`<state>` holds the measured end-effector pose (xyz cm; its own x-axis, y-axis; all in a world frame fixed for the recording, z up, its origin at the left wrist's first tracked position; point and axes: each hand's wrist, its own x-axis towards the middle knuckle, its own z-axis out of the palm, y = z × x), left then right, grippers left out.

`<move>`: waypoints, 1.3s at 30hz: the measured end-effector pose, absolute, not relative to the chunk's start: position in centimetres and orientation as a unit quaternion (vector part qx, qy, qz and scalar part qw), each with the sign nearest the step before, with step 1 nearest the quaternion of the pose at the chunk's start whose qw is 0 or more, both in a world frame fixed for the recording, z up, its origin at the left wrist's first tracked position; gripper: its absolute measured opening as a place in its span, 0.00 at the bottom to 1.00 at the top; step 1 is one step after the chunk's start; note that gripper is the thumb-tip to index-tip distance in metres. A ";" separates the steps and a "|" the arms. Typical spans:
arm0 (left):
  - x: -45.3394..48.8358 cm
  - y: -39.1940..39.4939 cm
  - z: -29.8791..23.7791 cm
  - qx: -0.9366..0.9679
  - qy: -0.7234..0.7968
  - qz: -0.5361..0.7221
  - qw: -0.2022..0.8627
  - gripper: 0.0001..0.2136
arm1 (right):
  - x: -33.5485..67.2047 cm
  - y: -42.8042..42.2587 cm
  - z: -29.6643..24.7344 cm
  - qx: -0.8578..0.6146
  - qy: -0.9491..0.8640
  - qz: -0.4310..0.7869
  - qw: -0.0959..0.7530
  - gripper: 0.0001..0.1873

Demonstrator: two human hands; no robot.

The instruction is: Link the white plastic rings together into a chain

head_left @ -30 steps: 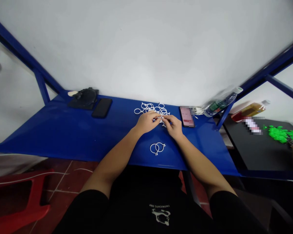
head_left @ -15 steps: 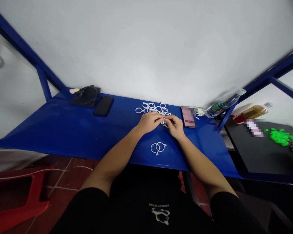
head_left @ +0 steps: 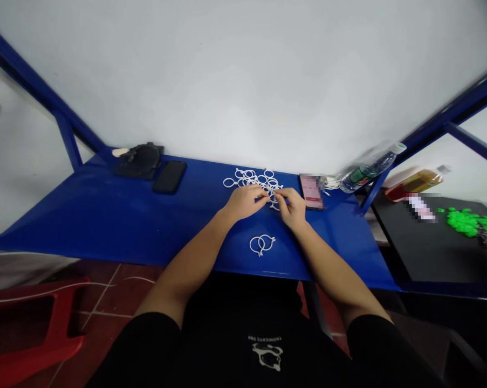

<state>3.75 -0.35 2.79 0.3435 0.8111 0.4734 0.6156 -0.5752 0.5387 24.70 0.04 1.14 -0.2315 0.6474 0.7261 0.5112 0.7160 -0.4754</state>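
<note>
A pile of white plastic rings (head_left: 251, 178) lies at the back middle of the blue table (head_left: 105, 215). My left hand (head_left: 244, 201) and my right hand (head_left: 292, 207) meet just in front of the pile, fingers pinched together on a white ring (head_left: 272, 200) between them. Two joined white rings (head_left: 261, 244) lie on the table nearer to me, below my hands and untouched.
A phone with a lit screen (head_left: 311, 191) lies right of my hands, beside a plastic bottle (head_left: 367, 171). A dark phone (head_left: 170, 176) and a black pouch (head_left: 140, 159) sit back left. A black table with green pieces (head_left: 470, 222) stands right. A red stool (head_left: 28, 328) is lower left.
My hands stay at the same spot by the pile; the fingers have shifted slightly on the ring. The camera view has wobbled a little.
</note>
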 end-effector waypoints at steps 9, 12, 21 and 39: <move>5.2 -1.6 2.2 0.882 0.384 0.130 0.241 0.21 | 26.2 2.2 1.0 -0.426 -0.775 0.064 0.462 0.17; 6.0 -1.9 1.7 0.897 0.361 0.109 0.230 0.24 | 26.0 2.1 0.8 -0.443 -0.753 0.084 0.480 0.17; 5.8 -1.2 0.7 0.895 0.354 0.174 0.210 0.05 | 25.7 1.7 0.6 -0.431 -0.766 0.089 0.468 0.14; 4.3 0.1 0.9 0.881 0.394 0.171 0.197 0.06 | 25.7 1.5 0.7 -0.407 -0.779 0.100 0.466 0.14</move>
<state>4.33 0.07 0.85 0.6301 0.7626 0.1464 0.6276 -0.6111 0.4824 25.67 1.52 0.74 -0.2343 0.7277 0.6447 0.5413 0.6485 -0.5352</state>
